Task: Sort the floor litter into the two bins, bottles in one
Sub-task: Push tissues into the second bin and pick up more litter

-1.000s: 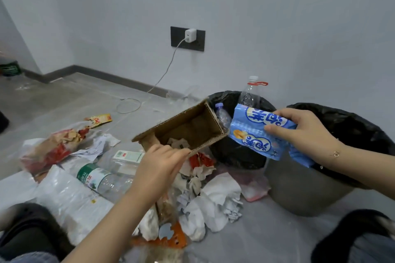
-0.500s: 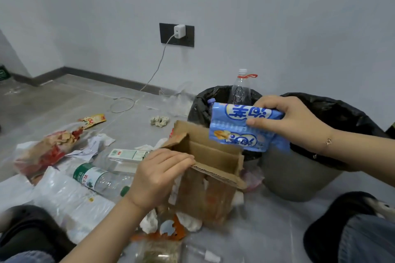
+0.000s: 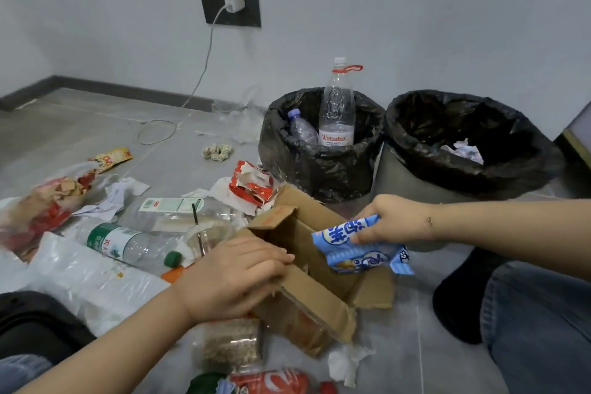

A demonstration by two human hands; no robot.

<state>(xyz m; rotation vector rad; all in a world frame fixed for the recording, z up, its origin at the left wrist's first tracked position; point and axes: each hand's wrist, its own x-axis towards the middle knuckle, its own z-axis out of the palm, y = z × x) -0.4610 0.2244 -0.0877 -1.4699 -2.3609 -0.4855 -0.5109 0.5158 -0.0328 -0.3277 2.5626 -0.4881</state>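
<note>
My left hand (image 3: 235, 275) grips the near flap of an open cardboard box (image 3: 315, 297) standing on the floor. My right hand (image 3: 396, 217) holds a blue snack wrapper (image 3: 351, 246) over the box's opening. Behind stand two black-lined bins: the left bin (image 3: 319, 166) holds two clear bottles, the taller bottle (image 3: 337, 112) sticking out; the right bin (image 3: 473, 166) holds crumpled paper (image 3: 463, 150). A clear bottle with a green cap (image 3: 131, 245) and another clear bottle (image 3: 172, 211) lie on the floor to the left.
Litter covers the floor at left: a red snack bag (image 3: 41, 205), torn red wrapper (image 3: 252, 185), plastic sheet (image 3: 86, 278), tissues, a red can (image 3: 275, 382) at the bottom edge. A charger cable (image 3: 204, 73) runs down from the wall socket. My knees sit at both sides.
The box went from tilted up in my left hand to standing on the floor. My right hand brought the blue wrapper down from in front of the bins to the box's opening.
</note>
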